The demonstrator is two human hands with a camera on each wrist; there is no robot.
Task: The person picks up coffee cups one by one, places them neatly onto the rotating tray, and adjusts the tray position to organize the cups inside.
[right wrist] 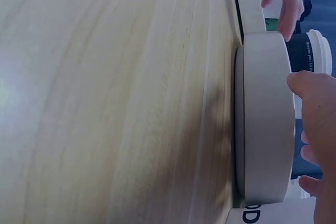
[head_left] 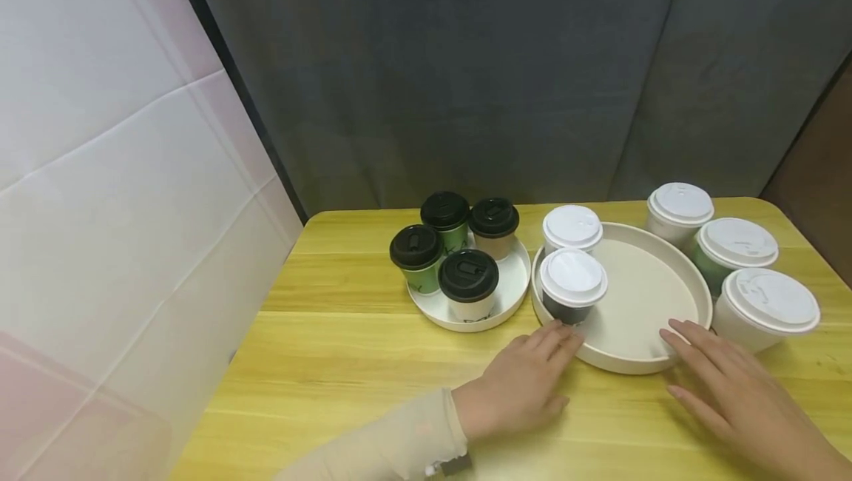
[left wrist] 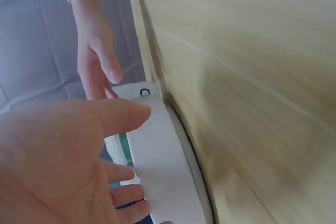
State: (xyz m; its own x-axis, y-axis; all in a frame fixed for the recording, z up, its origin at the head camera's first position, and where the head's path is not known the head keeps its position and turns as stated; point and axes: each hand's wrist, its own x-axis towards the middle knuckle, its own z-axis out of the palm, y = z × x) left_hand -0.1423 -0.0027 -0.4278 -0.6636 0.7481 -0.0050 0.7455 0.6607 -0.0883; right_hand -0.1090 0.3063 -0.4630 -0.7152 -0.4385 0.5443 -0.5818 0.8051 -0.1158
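- Flanking the tray [head_left: 646,296]'s near side, the left hand [head_left: 522,377] and right hand [head_left: 742,392] have loosely extended fingers.
- Two white-lidded cups [head_left: 574,280] stand inside the tray, toward its left.

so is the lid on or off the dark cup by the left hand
On: a white lid covers the top of the dark cup.
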